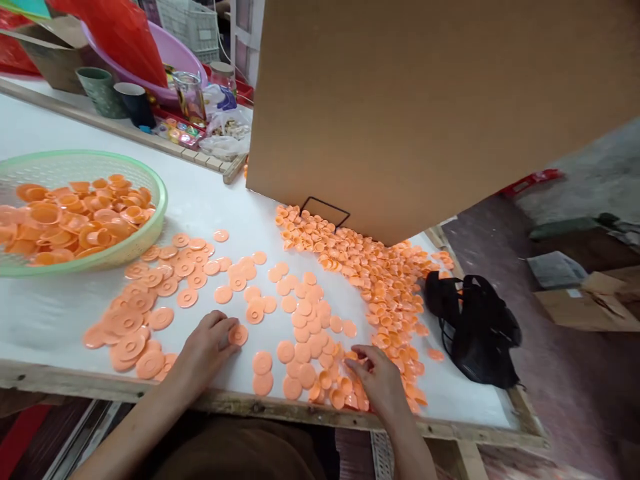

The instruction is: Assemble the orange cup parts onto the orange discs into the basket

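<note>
My left hand [206, 348] is closed at the table's near edge, its fingertips on a small orange plastic saucer [239, 335]. To its left lies a spread of similar orange saucers [131, 323], some overlapping. My right hand [379, 377] reaches over a cluster of small orange cups [338, 398] near the front edge. Its thumb and forefinger are apart, and I make out nothing held between them. Between my hands are more flat orange discs [303, 335], singly and in overlapping groups. A long heap of little orange pieces, many cup-shaped [385, 293], curves along the right side.
A big cardboard box [425, 120] stands over the back of the white table [210, 193]. At left sits a green basket [163, 200] of orange cups and saucers. A black bag [475, 333] lies at right. Tumblers [135, 103] and a purple basin [185, 50] are behind.
</note>
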`<state>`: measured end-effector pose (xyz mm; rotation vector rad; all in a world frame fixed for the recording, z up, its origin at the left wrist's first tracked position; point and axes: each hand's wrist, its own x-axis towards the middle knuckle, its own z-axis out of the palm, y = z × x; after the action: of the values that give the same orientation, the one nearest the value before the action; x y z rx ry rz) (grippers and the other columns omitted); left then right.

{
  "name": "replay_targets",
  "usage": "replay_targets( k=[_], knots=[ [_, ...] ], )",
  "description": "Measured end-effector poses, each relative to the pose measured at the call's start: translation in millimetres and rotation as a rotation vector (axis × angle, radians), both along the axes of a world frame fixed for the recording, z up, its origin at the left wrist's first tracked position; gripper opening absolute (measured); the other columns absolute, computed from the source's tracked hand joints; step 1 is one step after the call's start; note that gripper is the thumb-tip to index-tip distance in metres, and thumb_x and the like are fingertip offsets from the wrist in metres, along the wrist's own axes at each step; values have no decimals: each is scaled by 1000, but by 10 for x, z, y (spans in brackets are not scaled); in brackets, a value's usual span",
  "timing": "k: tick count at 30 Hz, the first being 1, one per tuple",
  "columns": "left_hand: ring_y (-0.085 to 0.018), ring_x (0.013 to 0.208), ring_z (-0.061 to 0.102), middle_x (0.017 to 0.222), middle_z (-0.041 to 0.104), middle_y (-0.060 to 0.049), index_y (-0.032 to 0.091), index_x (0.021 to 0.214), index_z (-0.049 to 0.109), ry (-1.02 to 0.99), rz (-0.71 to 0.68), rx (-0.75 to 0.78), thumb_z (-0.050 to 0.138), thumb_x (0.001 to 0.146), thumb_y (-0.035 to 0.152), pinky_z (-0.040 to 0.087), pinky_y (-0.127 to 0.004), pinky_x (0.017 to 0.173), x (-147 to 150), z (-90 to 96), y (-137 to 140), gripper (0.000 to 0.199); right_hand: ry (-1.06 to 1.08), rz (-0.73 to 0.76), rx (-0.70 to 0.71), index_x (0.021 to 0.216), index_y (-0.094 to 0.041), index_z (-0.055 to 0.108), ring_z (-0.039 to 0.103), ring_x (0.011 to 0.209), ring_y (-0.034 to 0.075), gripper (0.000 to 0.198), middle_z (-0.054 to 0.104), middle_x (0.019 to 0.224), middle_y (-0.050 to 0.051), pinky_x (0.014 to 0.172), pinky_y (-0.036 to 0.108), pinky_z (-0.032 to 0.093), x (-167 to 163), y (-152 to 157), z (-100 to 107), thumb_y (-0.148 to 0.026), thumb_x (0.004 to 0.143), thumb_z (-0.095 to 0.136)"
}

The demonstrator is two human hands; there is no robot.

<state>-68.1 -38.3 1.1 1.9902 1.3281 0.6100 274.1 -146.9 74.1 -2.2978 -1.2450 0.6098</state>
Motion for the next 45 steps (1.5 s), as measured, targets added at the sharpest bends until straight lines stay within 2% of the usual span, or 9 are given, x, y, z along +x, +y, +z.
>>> replay_targets(
  k=[4, 8, 11, 14, 19, 27, 32, 39, 45],
  knots=[
    [-16, 87, 59, 97, 56, -2, 24, 101, 64, -20, -2, -4, 57, 82, 24, 49, -28, 75, -29, 7, 3, 20, 283, -114, 113, 93, -18, 68, 51, 50, 15, 39, 59, 61, 0, 49, 28, 44, -253, 220, 72, -47, 67, 71],
    [-17, 90, 57, 99, 55, -3, 23, 106, 63, -13, -19, 1, 57, 83, 24, 48, -29, 77, -27, -2, -21, 23, 672, 39, 50, 88, -21, 63, 55, 51, 14, 30, 54, 57, -4, 50, 26, 47, -967, 567, -41, -33, 62, 72],
    [-17, 88, 55, 96, 54, -3, 23, 99, 65, -2, -35, -18, 57, 84, 23, 47, -29, 75, -21, 14, -26, 18, 634, 192, 74, 76, -20, 64, 53, 56, 12, 13, 54, 60, -4, 52, 23, 45, -1496, 776, -213, -19, 63, 61],
    [-17, 89, 55, 95, 54, -3, 22, 96, 65, -24, -38, -52, 57, 83, 21, 46, -29, 76, -18, 44, -16, 15, 541, 220, 121, 72, -20, 64, 52, 57, 12, 13, 58, 67, -1, 52, 22, 43, -1770, 871, -349, -16, 65, 53],
    [-18, 89, 54, 93, 56, -3, 20, 95, 65, -24, -18, -111, 58, 80, 15, 44, -30, 76, 9, 73, 0, 17, 430, 193, 71, 69, -20, 58, 51, 53, 12, 3, 56, 59, -3, 49, 21, 42, -1827, 913, -426, -21, 70, 56],
    [-18, 89, 55, 91, 61, -4, 21, 93, 68, -152, -70, -225, 54, 76, 11, 44, -28, 77, -42, 173, 73, 24, 444, 249, -94, 64, -22, 47, 47, 37, 10, 12, 50, 49, -6, 35, 19, 32, -1966, 978, -353, -23, 74, 51],
    [-14, 68, 56, 75, 62, 0, 19, 77, 63, -113, 123, -435, 53, 79, 20, 39, -25, 62, 32, 304, 115, 10, 396, 291, -80, 64, -22, 45, 47, 40, 10, 15, 50, 49, -6, 39, 20, 33, -1951, 965, -354, -24, 78, 49],
    [-13, 66, 53, 73, 61, 2, 19, 71, 51, 106, 157, -393, 48, 86, 28, 29, -25, 57, 152, 309, 64, 17, 303, 290, 18, 63, -22, 46, 53, 55, 13, 15, 55, 56, -3, 52, 23, 39, -2018, 931, -445, -21, 77, 50],
    [-15, 64, 56, 66, 62, 2, 21, 70, 55, 16, 89, -391, 48, 83, 36, 36, -24, 58, 27, 277, 40, 22, 456, 207, 0, 69, -21, 57, 56, 55, 14, 15, 58, 58, -2, 49, 23, 42, -1907, 927, -387, -33, 79, 54]
  ],
)
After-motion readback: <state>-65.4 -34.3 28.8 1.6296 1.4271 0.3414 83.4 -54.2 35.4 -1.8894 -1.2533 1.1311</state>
